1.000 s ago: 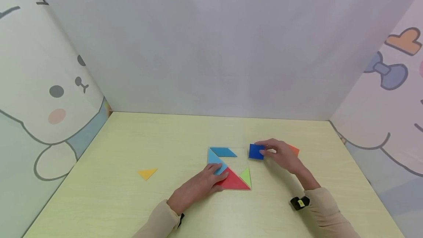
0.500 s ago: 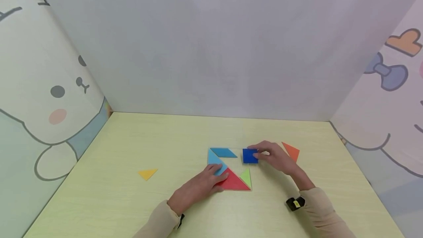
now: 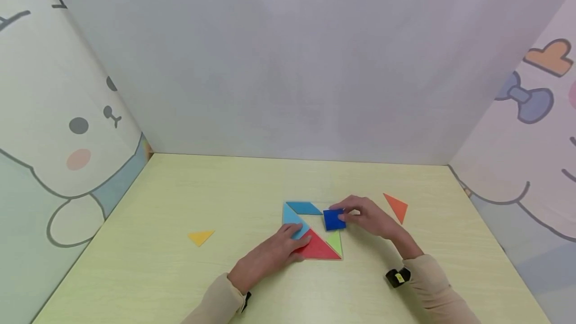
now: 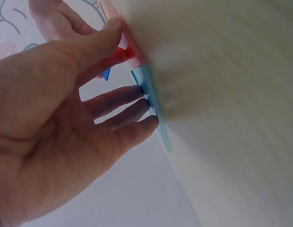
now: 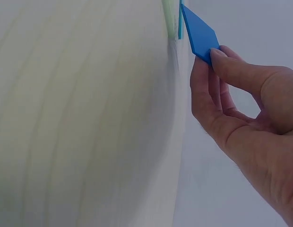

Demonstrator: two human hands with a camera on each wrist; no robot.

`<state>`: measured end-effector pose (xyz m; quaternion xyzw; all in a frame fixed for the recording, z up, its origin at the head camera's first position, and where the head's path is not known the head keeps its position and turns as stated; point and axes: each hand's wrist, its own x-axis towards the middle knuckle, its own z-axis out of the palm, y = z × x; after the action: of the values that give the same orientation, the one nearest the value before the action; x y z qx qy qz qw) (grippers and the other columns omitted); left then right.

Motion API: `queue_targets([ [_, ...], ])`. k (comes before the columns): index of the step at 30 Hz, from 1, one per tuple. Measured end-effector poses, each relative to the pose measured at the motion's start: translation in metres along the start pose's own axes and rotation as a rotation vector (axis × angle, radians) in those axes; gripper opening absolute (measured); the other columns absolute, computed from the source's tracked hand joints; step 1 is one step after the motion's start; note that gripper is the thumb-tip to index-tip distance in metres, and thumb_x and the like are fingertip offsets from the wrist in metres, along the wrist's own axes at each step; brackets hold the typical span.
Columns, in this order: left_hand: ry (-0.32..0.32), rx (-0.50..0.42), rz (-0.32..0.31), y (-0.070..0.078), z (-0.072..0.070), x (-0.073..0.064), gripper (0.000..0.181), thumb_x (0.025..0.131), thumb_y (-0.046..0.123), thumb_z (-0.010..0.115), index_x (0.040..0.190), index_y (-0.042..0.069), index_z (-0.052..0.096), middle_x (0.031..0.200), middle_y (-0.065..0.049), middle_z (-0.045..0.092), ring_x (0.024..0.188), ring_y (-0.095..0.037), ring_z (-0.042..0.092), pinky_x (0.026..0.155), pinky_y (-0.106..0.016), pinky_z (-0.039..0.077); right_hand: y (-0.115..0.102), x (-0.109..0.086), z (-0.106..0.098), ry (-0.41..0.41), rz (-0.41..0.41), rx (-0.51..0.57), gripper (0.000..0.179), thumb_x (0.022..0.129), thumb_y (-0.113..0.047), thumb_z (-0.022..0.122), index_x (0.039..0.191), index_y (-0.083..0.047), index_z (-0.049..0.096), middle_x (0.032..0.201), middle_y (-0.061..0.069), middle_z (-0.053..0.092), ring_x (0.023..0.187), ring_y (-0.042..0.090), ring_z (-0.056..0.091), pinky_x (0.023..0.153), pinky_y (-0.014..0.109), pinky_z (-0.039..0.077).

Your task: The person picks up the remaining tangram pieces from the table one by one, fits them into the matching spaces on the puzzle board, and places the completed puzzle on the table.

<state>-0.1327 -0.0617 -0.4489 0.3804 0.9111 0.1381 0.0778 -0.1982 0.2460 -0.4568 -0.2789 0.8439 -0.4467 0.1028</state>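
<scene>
My right hand (image 3: 371,216) pinches a dark blue square tile (image 3: 333,220) by its right edge, between thumb and fingers. In the right wrist view the square (image 5: 201,35) is tilted and held off the surface. My left hand (image 3: 270,254) rests its fingertips on a light blue triangle (image 3: 292,212) and a red triangle (image 3: 320,247), which lie together along a diagonal. A blue parallelogram (image 3: 305,208) sits behind them, and a light green triangle (image 3: 335,240) lies at the right, partly covered by the square. A thin clear square outline surrounds these pieces.
A yellow triangle (image 3: 201,237) lies apart on the left of the pale wooden table (image 3: 148,274). To the right, beyond my right hand, lies an orange triangle (image 3: 397,207). A plain wall (image 3: 297,64) stands behind the table, with cartoon-printed panels on both sides.
My right hand has carried the dark blue square leftward and slightly nearer, over the gap between parallelogram and green triangle. The orange triangle is now uncovered. My left hand stays put.
</scene>
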Motion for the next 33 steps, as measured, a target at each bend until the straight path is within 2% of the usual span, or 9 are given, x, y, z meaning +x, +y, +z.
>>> queue_targets([
  [7,-0.019,-0.002,-0.022,0.0,0.0,0.0,0.051,0.1,0.03,0.067,0.149,0.016,0.057,0.153,-0.011,0.047,0.141,-0.028,0.043,0.102,-0.03,0.051,0.001,0.003,0.005,-0.062,-0.032,0.021,0.032,0.099,-0.006,0.067,0.131,-0.01,0.07,0.123,0.005,0.068,0.115,0.028,0.062,0.093,0.029,0.055],
  [16,-0.027,-0.008,-0.029,0.0,0.0,0.0,0.051,0.101,0.03,0.066,0.149,0.017,0.056,0.154,-0.011,0.047,0.142,-0.028,0.042,0.102,-0.031,0.051,0.0,0.007,0.008,-0.11,-0.097,0.009,0.032,0.099,-0.004,0.066,0.131,-0.006,0.069,0.12,0.008,0.068,0.11,0.026,0.064,0.089,0.029,0.057],
  [33,-0.007,-0.016,-0.004,0.0,0.0,-0.001,0.051,0.101,0.027,0.067,0.149,0.014,0.056,0.152,-0.014,0.048,0.14,-0.03,0.044,0.102,-0.032,0.052,-0.006,0.012,0.014,-0.103,-0.059,-0.077,0.031,0.1,-0.002,0.064,0.13,-0.008,0.071,0.121,0.009,0.066,0.112,0.029,0.063,0.091,0.03,0.056],
])
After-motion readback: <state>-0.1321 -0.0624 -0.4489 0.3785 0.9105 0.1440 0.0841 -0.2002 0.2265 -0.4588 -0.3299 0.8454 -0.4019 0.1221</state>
